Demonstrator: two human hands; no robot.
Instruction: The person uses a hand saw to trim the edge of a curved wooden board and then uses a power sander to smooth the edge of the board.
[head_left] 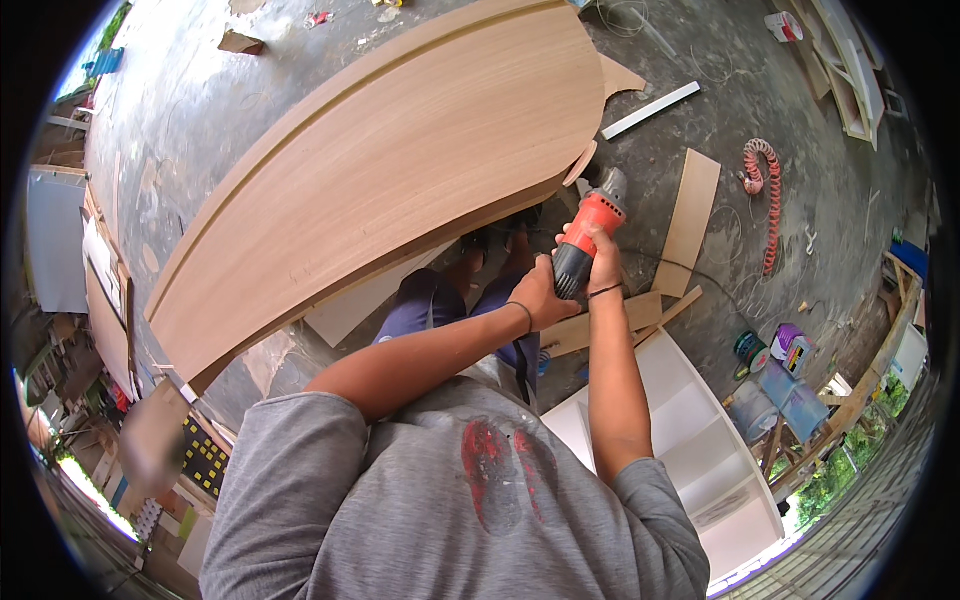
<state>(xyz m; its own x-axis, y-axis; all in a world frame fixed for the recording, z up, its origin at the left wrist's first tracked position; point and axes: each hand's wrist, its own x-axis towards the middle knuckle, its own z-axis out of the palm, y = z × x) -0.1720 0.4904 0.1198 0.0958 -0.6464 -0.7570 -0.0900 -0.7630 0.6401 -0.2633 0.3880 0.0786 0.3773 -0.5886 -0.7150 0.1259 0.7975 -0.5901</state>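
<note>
Both my hands are closed round a red and black angle grinder [597, 216]. My left hand [543, 296] grips its black rear end, and my right hand [604, 262] wraps the body just ahead of it. The grinder's pale disc [580, 164] stands on edge at the right end of a large curved wooden panel [400, 150]. Whether the disc touches the panel's edge I cannot tell. A raised strip runs along the panel's far long side. Part of my legs and feet is hidden beneath the panel.
Plywood offcuts [688, 220] and a white strip [651, 111] lie on the concrete floor [690, 50] to the right. A coiled red hose [772, 200] lies farther right. A white shelf unit [690, 420] and paint cans [790, 347] stand near my right side. A dark cord trails from the grinder.
</note>
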